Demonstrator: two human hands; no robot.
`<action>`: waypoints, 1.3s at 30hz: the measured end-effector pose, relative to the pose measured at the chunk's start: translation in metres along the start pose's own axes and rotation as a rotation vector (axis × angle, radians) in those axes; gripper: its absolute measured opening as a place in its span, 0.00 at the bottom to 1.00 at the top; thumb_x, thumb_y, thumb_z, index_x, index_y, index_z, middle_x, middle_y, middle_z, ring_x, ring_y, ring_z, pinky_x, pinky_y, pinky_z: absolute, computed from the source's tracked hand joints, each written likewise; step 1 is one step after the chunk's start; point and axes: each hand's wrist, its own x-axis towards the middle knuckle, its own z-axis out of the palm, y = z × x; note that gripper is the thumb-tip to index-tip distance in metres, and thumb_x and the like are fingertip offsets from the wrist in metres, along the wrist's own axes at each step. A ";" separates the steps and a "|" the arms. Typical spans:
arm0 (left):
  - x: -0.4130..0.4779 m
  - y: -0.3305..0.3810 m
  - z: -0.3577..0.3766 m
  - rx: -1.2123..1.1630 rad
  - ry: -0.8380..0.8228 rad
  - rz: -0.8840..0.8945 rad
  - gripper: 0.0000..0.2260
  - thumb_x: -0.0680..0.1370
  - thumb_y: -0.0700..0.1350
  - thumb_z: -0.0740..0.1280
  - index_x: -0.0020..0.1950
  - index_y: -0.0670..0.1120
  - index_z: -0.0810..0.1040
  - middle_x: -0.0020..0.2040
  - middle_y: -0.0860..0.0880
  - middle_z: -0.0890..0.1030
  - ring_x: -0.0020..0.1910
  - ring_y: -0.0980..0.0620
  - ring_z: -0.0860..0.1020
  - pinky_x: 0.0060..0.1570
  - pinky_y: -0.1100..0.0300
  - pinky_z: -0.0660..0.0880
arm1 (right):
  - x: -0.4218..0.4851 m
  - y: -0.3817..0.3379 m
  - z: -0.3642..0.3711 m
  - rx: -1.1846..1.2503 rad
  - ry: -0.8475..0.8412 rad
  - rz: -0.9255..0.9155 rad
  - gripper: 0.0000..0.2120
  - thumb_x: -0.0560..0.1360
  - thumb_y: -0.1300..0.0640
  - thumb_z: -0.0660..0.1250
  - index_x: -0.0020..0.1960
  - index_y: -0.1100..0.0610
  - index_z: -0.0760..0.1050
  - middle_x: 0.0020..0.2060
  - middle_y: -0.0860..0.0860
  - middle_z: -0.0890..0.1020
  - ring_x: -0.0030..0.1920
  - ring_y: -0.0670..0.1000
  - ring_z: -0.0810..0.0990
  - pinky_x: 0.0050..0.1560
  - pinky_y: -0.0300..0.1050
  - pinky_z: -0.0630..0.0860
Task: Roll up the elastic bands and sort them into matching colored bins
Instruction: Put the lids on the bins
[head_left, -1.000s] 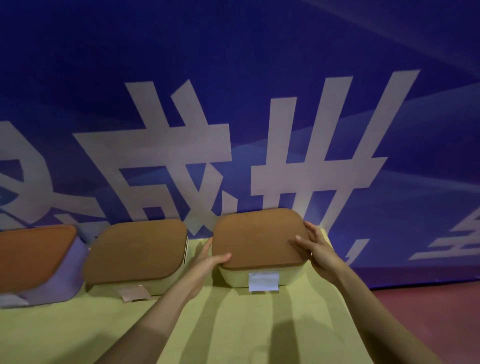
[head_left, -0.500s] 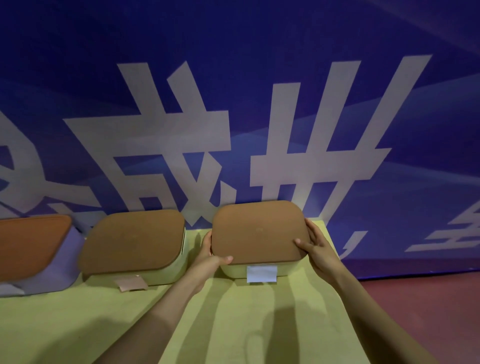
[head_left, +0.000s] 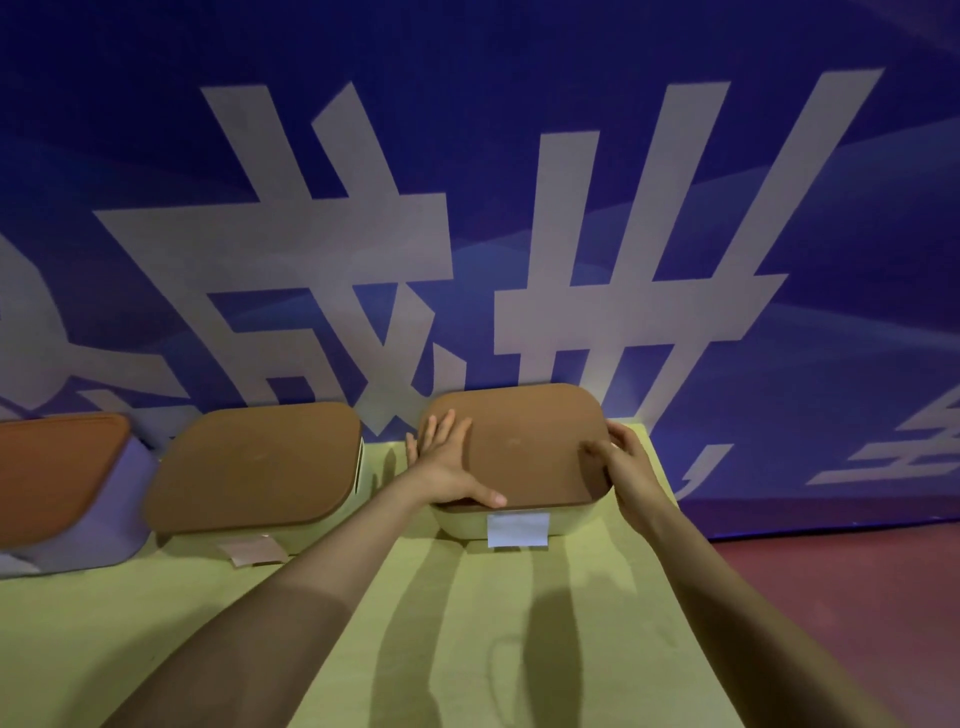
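Over the tabletop (head_left: 467, 623) we reach to the cream bin (head_left: 566, 525) at its far right corner, white label (head_left: 517, 529) facing us. Our left hand (head_left: 447, 457) lies flat on the brown lid (head_left: 530, 441), fingers spread; our right hand (head_left: 626, 467) curls round its right edge. We should lift levelly, without dragging the bin. No elastic bands show.

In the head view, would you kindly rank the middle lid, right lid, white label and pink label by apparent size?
1. middle lid and right lid: nearly alike, and the camera angle makes ranking them unsure.
2. white label.
3. pink label, slightly smaller.
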 end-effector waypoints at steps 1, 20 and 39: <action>0.002 0.001 -0.002 0.031 -0.007 0.004 0.57 0.63 0.61 0.77 0.79 0.51 0.42 0.78 0.50 0.36 0.76 0.49 0.32 0.72 0.47 0.33 | 0.006 -0.003 0.004 -0.042 0.032 0.040 0.19 0.78 0.50 0.64 0.67 0.56 0.69 0.63 0.53 0.75 0.61 0.54 0.73 0.60 0.51 0.72; 0.015 -0.005 -0.008 0.042 -0.149 0.040 0.59 0.63 0.61 0.77 0.78 0.55 0.36 0.75 0.54 0.29 0.72 0.52 0.26 0.71 0.50 0.30 | 0.031 -0.003 0.018 -0.129 0.169 0.083 0.18 0.79 0.42 0.59 0.53 0.58 0.70 0.56 0.58 0.77 0.55 0.58 0.75 0.50 0.53 0.71; 0.010 -0.004 -0.002 0.067 -0.019 0.045 0.56 0.63 0.65 0.75 0.79 0.54 0.41 0.78 0.53 0.35 0.75 0.51 0.32 0.72 0.51 0.33 | -0.011 0.007 0.026 -0.169 0.264 -0.082 0.20 0.82 0.47 0.54 0.66 0.59 0.67 0.56 0.54 0.75 0.55 0.53 0.74 0.52 0.47 0.70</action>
